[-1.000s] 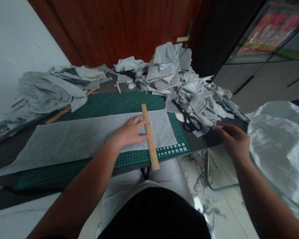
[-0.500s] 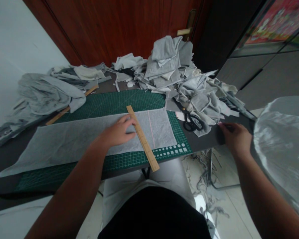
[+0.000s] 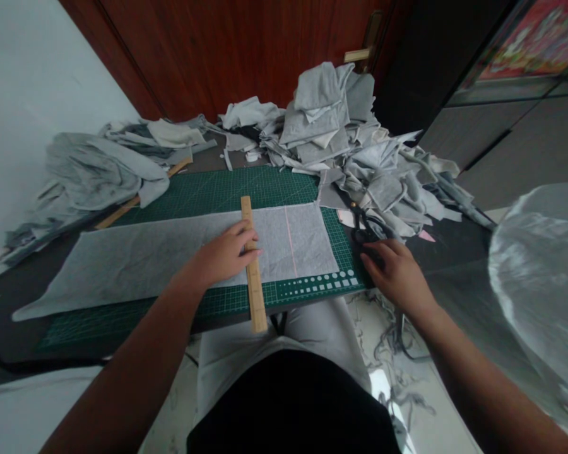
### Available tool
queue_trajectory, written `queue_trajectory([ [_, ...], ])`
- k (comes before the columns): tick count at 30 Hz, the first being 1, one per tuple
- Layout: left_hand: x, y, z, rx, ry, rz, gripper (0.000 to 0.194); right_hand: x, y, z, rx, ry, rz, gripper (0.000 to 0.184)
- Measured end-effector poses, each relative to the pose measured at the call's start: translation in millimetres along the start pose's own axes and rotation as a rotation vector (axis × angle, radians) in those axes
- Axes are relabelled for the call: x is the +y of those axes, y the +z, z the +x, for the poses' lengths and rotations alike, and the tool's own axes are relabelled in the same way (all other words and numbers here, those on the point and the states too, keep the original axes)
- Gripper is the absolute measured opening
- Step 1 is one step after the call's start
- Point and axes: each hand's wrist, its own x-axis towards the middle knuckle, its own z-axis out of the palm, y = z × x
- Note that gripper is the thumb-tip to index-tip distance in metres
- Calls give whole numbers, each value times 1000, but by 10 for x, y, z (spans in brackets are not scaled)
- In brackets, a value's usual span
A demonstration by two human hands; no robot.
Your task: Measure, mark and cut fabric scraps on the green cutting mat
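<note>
A long piece of grey fabric [image 3: 170, 255] lies across the green cutting mat [image 3: 208, 181], with a pink line [image 3: 290, 239] drawn near its right end. My left hand [image 3: 224, 255] rests on the fabric, its thumb and fingers on a wooden ruler [image 3: 255, 290] that crosses the cloth nearly upright in view and sticks out past the table's front edge. At the mat's right side, my right hand [image 3: 400, 274] is at the handles of black scissors [image 3: 360, 234], thumb and index finger apart. Whether it touches them is unclear. A small pink piece [image 3: 426, 236], perhaps chalk, lies beyond that hand.
Heaped grey fabric scraps [image 3: 322, 120] cover the back and right of the table. More crumpled cloth [image 3: 94, 170] lies at the left, partly over another wooden strip [image 3: 118, 213]. A translucent white bag [image 3: 539, 252] stands at the right. Thread and scraps litter the floor.
My right hand has let go of the pink piece and moved left to the scissors. My left hand has swung the ruler from a slant to nearly straight, its near end shifting left.
</note>
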Motion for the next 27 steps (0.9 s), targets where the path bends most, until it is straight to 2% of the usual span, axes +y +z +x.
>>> queue_trajectory([
  [4,75,19,-173,101,9,15,24,50,54,164,16,18,-137,29],
  [8,316,44,-300,77,84,-20,17,118,42,365,-18,86,-275,32],
  [12,501,105,-344,43,103,-45,13,196,-37,541,-183,135,-342,35],
  [16,516,197,-337,40,120,-1,13,217,-112,686,-327,166,-327,38],
  [18,509,230,-328,43,136,19,14,187,-122,751,-346,179,-370,41],
  [24,565,265,-295,25,181,32,15,92,-146,913,-403,217,-489,34],
  [27,576,291,-275,30,204,34,12,111,-221,986,-427,252,-452,34],
])
